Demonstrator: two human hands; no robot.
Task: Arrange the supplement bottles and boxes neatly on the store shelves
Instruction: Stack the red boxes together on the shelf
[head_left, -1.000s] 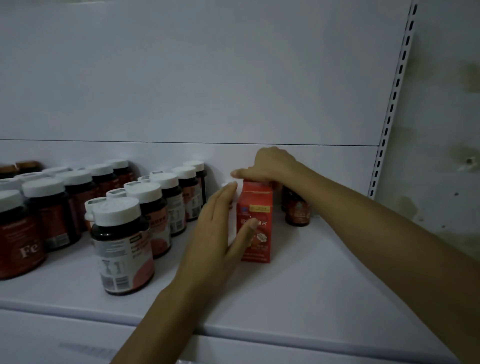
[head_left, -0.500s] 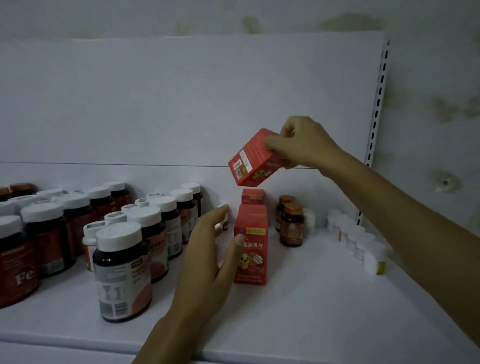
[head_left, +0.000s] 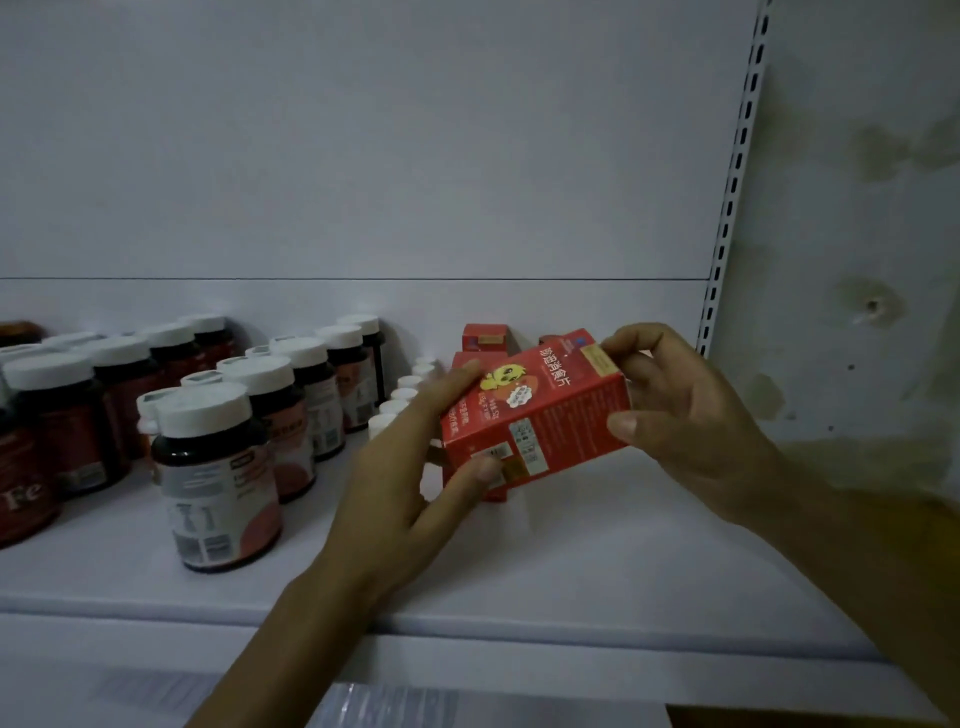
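Holding the red box (head_left: 535, 415) mid-frame above the shelf (head_left: 571, 571), your left grip (head_left: 400, 493) and right grip (head_left: 696, 415) each pinch an end; it looks light, thin card, so squeeze edges gently.

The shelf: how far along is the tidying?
Partway. The dark bottles stand in rows at the left, and a few red boxes stand at the back. The left hand and right hand hold one more box, tilted, above the shelf; it is not yet placed.
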